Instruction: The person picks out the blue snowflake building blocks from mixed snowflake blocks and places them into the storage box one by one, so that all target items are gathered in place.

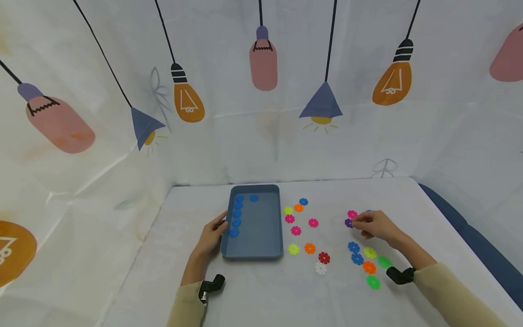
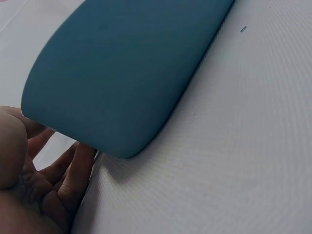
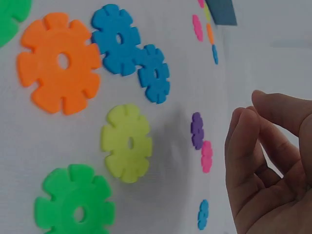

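My left hand [image 1: 212, 234] grips the left side of a blue-grey tray [image 1: 261, 247], thumb at the rim and fingers against the outer wall [image 2: 122, 97]. Several blue flower-shaped discs [image 1: 236, 213] lie in the tray, most in a column along its left side, one apart to the right. Over the table's right part, my right hand [image 1: 377, 225] is held with fingers curled and thumb tip close to the forefinger; nothing shows between them. Near its fingertips are a purple disc [image 3: 197, 130] and a pink disc [image 3: 206, 156]. Another blue disc [image 3: 203, 214] is partly hidden behind this hand in the head view.
Between tray and right hand lie scattered pink, orange [image 1: 309, 248], yellow, red [image 1: 324, 258], white [image 1: 320, 268] and blue discs. Nearer the right wrist are two blue discs [image 1: 353, 247], a yellow [image 3: 126, 143], an orange [image 3: 58, 63] and green ones [image 3: 75, 200]. A patterned curtain [image 1: 229, 136] hangs behind the table.
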The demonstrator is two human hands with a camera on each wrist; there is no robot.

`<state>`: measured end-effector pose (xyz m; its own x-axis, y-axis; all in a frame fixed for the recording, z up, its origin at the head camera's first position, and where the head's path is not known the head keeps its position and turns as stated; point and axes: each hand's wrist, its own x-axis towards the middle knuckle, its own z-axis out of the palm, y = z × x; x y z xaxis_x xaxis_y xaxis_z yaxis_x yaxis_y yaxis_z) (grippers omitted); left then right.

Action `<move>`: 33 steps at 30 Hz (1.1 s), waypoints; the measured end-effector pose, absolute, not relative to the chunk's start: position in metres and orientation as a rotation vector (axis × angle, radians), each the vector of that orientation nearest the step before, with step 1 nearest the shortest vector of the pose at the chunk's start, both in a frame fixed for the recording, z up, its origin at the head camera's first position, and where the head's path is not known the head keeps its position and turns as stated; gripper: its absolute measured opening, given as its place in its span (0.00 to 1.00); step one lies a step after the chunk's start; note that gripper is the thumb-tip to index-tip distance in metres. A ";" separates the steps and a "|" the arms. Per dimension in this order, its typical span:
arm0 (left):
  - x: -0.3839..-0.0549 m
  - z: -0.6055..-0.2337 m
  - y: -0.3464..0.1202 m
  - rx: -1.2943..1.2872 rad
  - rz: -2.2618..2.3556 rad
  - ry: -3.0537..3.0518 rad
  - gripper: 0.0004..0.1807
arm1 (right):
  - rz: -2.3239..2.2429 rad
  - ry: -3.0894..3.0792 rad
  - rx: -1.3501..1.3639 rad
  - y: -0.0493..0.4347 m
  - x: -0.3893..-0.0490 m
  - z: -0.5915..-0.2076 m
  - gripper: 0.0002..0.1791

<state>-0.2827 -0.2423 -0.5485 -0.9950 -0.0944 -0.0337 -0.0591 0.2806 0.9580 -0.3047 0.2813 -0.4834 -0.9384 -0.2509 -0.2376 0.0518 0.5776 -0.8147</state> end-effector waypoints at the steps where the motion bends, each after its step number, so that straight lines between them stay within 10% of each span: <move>1: -0.283 -0.548 -0.243 0.150 -1.865 -2.484 0.26 | -1.288 2.488 -0.147 0.283 -0.304 -0.485 0.20; 33: -0.280 -0.543 -0.240 0.199 -1.894 -2.492 0.25 | -1.117 2.609 -0.150 0.292 -0.279 -0.516 0.19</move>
